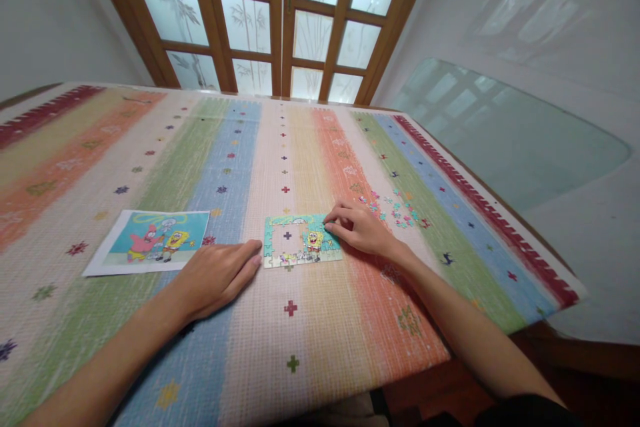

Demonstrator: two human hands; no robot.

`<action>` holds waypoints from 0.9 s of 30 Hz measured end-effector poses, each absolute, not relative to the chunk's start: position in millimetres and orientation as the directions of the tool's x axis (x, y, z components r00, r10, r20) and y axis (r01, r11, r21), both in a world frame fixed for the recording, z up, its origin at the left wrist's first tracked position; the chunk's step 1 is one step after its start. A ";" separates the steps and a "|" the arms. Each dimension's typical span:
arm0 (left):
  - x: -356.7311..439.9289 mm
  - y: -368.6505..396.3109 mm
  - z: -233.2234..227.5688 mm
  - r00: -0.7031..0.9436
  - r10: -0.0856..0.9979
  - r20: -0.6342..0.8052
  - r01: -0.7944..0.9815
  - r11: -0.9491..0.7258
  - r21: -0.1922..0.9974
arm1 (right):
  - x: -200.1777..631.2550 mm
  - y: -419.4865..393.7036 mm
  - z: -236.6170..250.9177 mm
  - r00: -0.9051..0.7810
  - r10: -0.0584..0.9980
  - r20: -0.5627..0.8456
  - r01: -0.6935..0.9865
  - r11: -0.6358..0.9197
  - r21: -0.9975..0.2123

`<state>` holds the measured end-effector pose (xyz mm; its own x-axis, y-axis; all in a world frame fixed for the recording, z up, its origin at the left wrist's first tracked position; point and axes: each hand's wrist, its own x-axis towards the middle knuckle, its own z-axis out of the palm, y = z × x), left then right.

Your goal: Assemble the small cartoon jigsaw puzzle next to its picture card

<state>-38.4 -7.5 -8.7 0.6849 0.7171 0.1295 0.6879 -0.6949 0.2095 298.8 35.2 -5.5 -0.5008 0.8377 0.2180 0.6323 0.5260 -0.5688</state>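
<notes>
Loose pcs [395, 208] nr puzzle [302, 240]

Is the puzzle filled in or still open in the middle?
Still open: the puzzle has a bare rectangular gap left of centre, tablecloth showing through.

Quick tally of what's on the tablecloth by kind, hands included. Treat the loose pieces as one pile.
Part-built puzzle: 1
Reference picture: 1
Pile of loose pieces: 1
Hands: 2, the left hand flat beside the puzzle, the right hand at its right edge
Total: 5
</notes>
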 end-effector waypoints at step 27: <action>-37.3 -7.5 -9.5 0.675 0.731 0.099 0.700 -0.677 0.228 | 297.8 31.9 -4.2 -0.484 0.854 0.192 0.671 0.502 -0.545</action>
